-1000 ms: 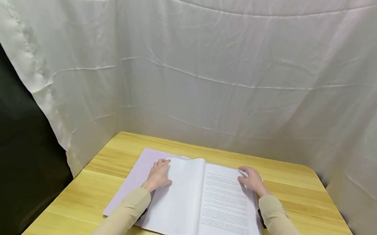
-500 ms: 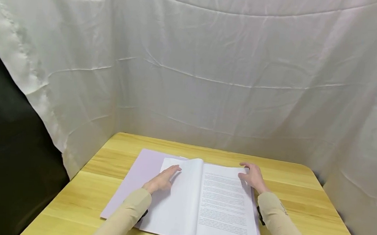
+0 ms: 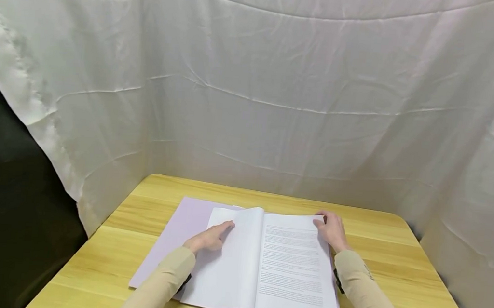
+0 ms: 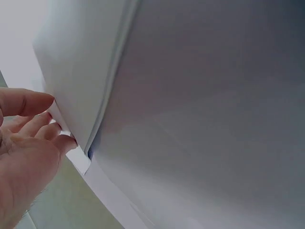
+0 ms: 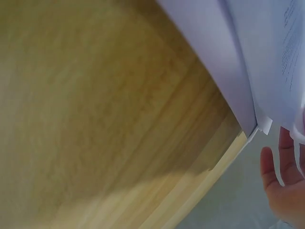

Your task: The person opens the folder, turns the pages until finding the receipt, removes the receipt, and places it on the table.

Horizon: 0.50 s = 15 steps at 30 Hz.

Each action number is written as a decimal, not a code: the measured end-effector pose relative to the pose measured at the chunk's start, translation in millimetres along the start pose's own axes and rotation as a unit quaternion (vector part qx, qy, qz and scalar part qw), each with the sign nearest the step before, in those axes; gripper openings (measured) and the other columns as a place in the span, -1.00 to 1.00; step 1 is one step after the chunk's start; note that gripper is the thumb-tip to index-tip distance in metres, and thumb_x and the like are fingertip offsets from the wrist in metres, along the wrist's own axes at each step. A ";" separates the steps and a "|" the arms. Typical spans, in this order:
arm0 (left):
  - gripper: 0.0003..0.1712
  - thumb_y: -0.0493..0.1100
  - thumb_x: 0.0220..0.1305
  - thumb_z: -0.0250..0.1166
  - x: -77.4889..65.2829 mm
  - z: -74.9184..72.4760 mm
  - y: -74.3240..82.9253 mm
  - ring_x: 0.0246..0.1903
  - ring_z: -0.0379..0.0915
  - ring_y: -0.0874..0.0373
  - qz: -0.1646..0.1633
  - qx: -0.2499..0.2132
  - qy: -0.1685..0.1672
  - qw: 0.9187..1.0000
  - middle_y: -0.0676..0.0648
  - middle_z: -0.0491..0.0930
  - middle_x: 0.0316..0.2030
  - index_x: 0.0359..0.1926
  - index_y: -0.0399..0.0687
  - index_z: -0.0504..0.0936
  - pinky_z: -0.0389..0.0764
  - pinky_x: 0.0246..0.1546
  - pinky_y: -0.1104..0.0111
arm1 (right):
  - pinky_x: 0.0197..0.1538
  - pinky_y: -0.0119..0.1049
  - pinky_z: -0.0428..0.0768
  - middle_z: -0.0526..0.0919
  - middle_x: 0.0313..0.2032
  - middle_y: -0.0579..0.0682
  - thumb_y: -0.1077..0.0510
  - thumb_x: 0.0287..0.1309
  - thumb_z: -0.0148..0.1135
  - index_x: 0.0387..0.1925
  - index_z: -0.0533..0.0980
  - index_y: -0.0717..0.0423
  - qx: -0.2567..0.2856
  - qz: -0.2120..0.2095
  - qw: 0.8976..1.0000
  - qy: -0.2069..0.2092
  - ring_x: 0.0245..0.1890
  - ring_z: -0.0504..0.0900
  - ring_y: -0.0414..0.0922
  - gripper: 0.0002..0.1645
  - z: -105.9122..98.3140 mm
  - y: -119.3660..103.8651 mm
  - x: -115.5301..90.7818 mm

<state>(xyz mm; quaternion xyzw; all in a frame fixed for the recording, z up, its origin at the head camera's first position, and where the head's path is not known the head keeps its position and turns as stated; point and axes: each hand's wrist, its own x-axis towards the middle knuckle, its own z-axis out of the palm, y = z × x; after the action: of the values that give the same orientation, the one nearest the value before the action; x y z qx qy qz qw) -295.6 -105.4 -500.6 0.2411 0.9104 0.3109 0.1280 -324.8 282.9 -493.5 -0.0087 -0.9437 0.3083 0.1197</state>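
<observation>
An open lavender folder [image 3: 178,235] holds white sheets on the table. Its left page [image 3: 228,278] is blank and curls up near the middle; the right page [image 3: 292,269] bears printed lines. My left hand [image 3: 207,238] lies over the blank page, index finger stretched out on it; the left wrist view shows its fingers beside the paper edge. At the upper right corner, my right hand [image 3: 331,230] pinches the printed page between thumb and fingers, lifting that corner slightly. In the right wrist view only part of this hand [image 5: 288,191] shows, beside the raised paper.
The wooden table [image 3: 395,262] extends around the folder on both sides. Pale curtains [image 3: 277,103] hang behind it and at its sides. Dark cloth [image 3: 8,203] shows at the far left.
My left hand has moved inward from the left page's outer edge onto the page. The right fingers have closed on the printed page's corner and raised it a little.
</observation>
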 end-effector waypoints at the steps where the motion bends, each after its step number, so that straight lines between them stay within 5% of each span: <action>1: -0.21 -0.63 0.13 -0.04 0.3 0.1 -0.3 0.52 0.05 -0.28 -0.007 -0.001 -0.005 1.000 -0.38 0.17 0.50 0.44 -0.38 0.21 0.10 0.57 -0.06 | -0.17 -0.13 0.41 0.66 -0.15 0.27 0.18 0.30 0.21 0.02 0.62 0.22 -0.004 -0.003 1.000 0.003 -0.19 0.50 0.10 -0.69 0.6 1.0 0.2; 8: -0.26 -0.49 0.25 -0.01 -0.9 -4.9 -0.5 0.56 -0.03 -0.25 -0.022 -0.018 -0.042 0.999 -0.34 0.10 0.54 0.49 -0.36 0.16 0.04 0.59 -0.04 | -0.34 -0.16 0.43 0.70 -0.20 0.27 0.14 0.39 0.09 -0.04 0.54 0.10 -0.027 -0.010 0.999 0.020 -0.27 0.60 0.14 -0.79 3.2 2.9 -0.8; 15: -0.22 -0.36 0.26 0.10 -0.8 -7.4 -0.7 0.56 -0.05 -0.26 -0.029 -0.025 -0.052 0.998 -0.33 0.08 0.55 0.50 -0.33 0.14 0.04 0.58 -0.06 | -0.10 0.10 0.55 0.69 -0.02 0.32 0.08 0.44 0.09 -0.06 0.53 0.16 -0.017 0.013 0.999 0.024 -0.06 0.63 0.26 -0.76 2.9 0.6 -5.2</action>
<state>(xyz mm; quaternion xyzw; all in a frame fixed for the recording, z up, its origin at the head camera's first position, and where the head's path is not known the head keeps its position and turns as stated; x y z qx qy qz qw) -298.0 -110.0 -495.2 0.2268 0.9010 0.3171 0.1904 -320.4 281.2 -497.2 -0.0301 -0.9454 0.2935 0.1386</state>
